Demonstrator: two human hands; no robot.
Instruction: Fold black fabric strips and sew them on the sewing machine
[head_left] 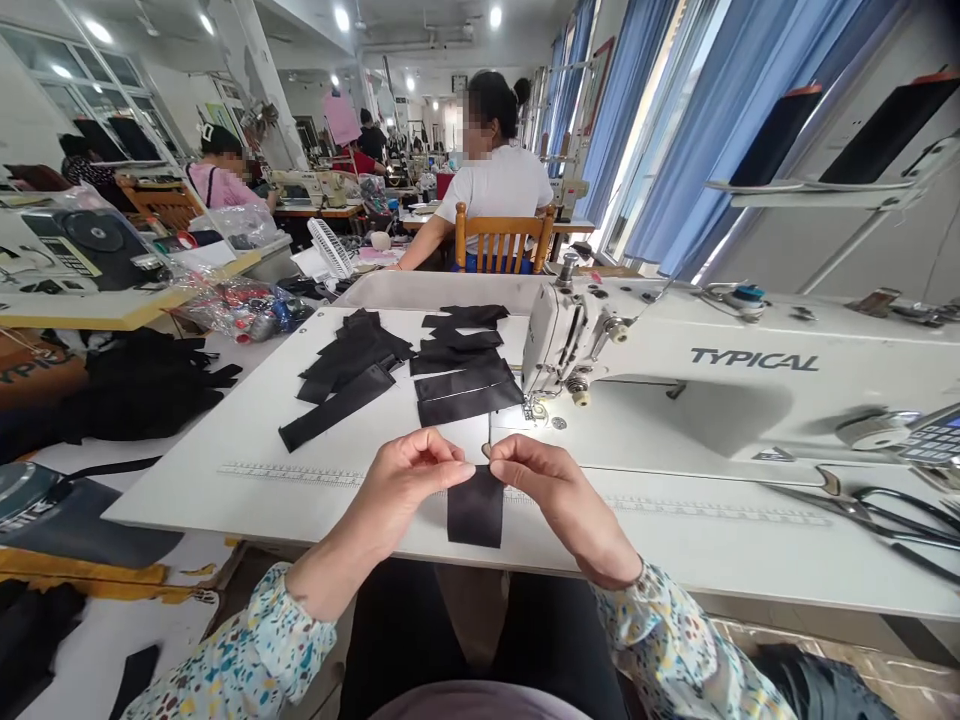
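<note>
My left hand (pixel 405 485) and my right hand (pixel 544 490) meet over the front of the white sewing table (pixel 247 450). Both pinch the top edge of a small black fabric piece (pixel 475 510), which hangs down flat between them. Just beyond my fingers lie two piles of black fabric strips (pixel 352 375) and black fabric pieces (pixel 465 370). The white sewing machine (pixel 675 365) stands to the right, its needle area (pixel 536 405) a little past my right hand.
Black-handled scissors (pixel 892 515) lie at the right of the table. A heap of black cloth (pixel 142 390) and plastic bags (pixel 247 305) sit to the left. A person in a white shirt (pixel 499 185) sits on a wooden chair ahead; others work further back.
</note>
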